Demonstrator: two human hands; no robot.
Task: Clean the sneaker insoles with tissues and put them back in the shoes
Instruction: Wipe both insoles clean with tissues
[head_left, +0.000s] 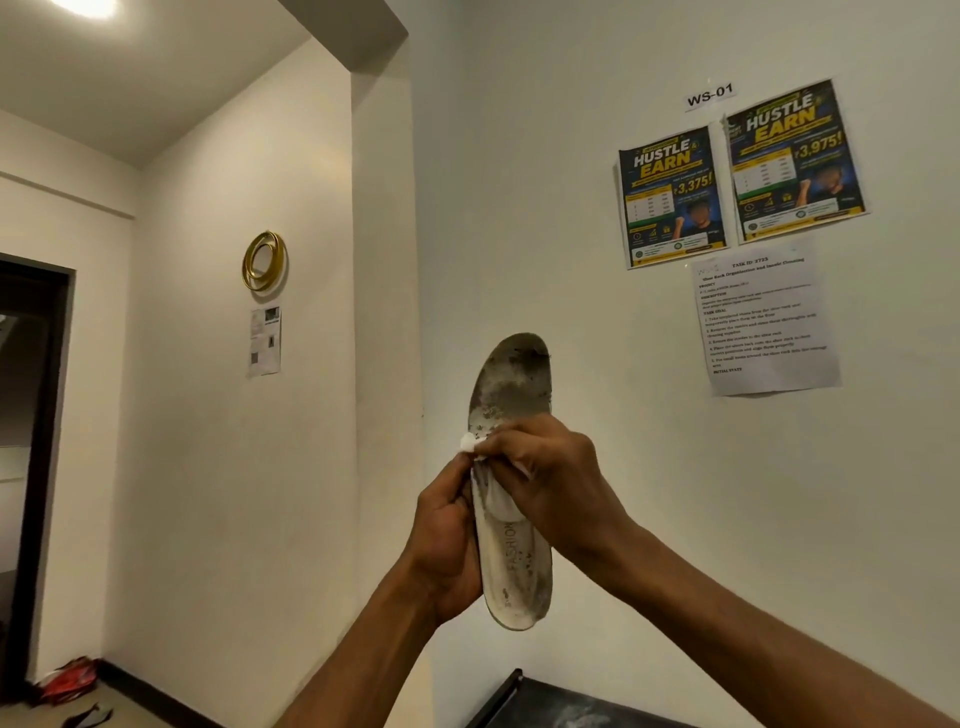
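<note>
— What's around you?
— White walls. My mark is the gold ring (264, 261) hanging there. A printed sheet (265, 340) is stuck just below it, a dark doorway (31, 467) stands to its left, and a ceiling light (85, 6) glows high above it to the left.
— And right of the ring?
— I see two posters (670, 200) under a WS-01 label (710, 96), with a typed sheet (766, 317) beneath.
— The floor?
— Something red (70, 680), far below the ring and to the left.

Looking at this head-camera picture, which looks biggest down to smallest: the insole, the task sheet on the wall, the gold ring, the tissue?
The task sheet and the insole look about alike, and the insole is nearer, so I leave them unranked. Next comes the gold ring. Smallest is the tissue, mostly hidden under the right hand.
</note>
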